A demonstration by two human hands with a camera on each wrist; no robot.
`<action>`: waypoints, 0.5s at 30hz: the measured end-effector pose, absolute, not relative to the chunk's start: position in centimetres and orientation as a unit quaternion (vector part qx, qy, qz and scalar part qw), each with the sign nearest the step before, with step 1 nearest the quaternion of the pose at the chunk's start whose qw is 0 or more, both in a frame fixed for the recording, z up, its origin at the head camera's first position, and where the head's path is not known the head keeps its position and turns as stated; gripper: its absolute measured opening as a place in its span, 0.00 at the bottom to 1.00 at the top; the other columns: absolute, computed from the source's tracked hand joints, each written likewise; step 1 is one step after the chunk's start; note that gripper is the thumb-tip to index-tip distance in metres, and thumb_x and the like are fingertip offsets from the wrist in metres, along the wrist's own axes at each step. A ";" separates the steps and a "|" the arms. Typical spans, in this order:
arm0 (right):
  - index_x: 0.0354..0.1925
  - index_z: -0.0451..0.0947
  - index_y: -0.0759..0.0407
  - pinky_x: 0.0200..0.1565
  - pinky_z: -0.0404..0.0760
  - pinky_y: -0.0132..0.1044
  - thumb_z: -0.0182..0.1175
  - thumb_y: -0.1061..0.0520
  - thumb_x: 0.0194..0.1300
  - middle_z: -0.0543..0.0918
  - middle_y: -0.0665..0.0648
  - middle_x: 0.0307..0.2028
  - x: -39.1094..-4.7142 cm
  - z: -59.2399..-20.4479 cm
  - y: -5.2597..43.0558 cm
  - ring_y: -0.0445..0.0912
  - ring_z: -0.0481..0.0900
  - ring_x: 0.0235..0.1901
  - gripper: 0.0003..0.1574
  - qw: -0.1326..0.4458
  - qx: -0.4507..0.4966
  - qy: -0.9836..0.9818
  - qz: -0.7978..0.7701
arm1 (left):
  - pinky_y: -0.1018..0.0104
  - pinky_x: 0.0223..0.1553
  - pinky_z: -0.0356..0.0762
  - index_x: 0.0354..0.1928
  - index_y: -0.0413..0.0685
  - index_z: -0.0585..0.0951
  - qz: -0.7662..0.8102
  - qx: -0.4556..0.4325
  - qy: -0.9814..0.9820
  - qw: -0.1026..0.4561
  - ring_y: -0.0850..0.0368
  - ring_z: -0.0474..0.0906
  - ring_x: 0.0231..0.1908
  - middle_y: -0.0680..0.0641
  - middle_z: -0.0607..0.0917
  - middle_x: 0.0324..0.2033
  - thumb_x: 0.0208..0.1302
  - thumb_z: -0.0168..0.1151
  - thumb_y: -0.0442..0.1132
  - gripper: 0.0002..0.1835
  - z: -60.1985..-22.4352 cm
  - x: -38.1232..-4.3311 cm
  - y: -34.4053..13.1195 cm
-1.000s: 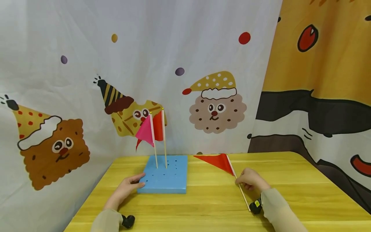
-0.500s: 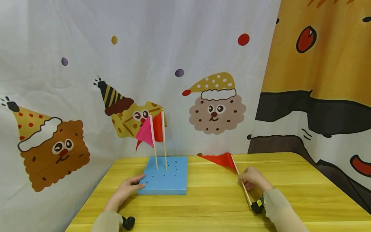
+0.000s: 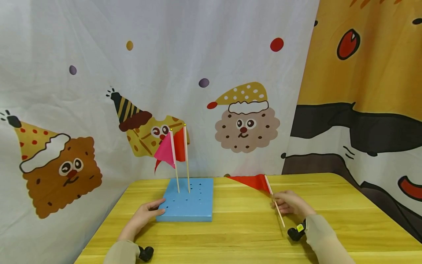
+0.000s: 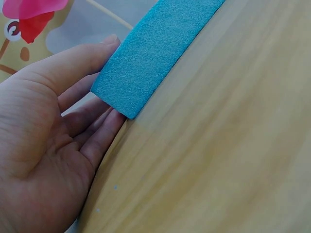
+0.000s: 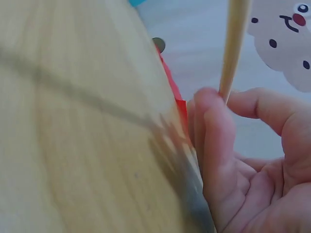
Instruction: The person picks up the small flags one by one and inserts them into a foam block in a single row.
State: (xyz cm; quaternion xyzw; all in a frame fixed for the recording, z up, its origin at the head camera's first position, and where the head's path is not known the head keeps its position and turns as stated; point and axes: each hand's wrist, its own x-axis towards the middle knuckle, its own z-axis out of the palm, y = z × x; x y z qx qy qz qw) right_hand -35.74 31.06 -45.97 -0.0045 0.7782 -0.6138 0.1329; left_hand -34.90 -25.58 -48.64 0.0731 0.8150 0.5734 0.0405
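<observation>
A cartoon curtain (image 3: 165,55) hangs behind the yellow table (image 3: 237,234) and block (image 3: 194,211).

No readable text, labels or numbers (yellow patch (image 3: 300,227) on right wrist camera (image 3: 293,234) too small to tell).

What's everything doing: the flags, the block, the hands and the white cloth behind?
Blue block: flat on the table, some holes unfilled
Pink flag: upright in the block
Standing red flag: upright, partly behind the pink flag
Held red flag: tilted
Left hand: touching the block's edge
Right hand: pinching the held red flag's stick
White cloth: hanging, slightly creased
</observation>
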 end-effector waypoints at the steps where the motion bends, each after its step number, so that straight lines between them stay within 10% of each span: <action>1: 0.53 0.70 0.79 0.28 0.82 0.32 0.52 0.54 0.72 0.86 0.60 0.32 -35.8 -46.0 31.2 0.42 0.83 0.24 0.26 0.140 -0.010 0.768 -0.625 | 0.43 0.63 0.63 0.65 0.42 0.74 0.573 0.073 0.815 0.040 0.36 0.61 0.66 0.37 0.70 0.65 0.61 0.69 0.45 0.31 -48.7 -34.9 -25.6; 15: 0.60 0.62 0.82 0.28 0.82 0.29 0.48 0.60 0.74 0.85 0.56 0.34 -35.9 -44.7 31.1 0.38 0.81 0.23 0.26 0.184 -0.047 0.701 -0.687 | 0.45 0.62 0.65 0.65 0.42 0.74 0.567 0.081 0.819 0.037 0.38 0.63 0.66 0.38 0.71 0.65 0.62 0.68 0.44 0.31 -48.6 -34.8 -25.6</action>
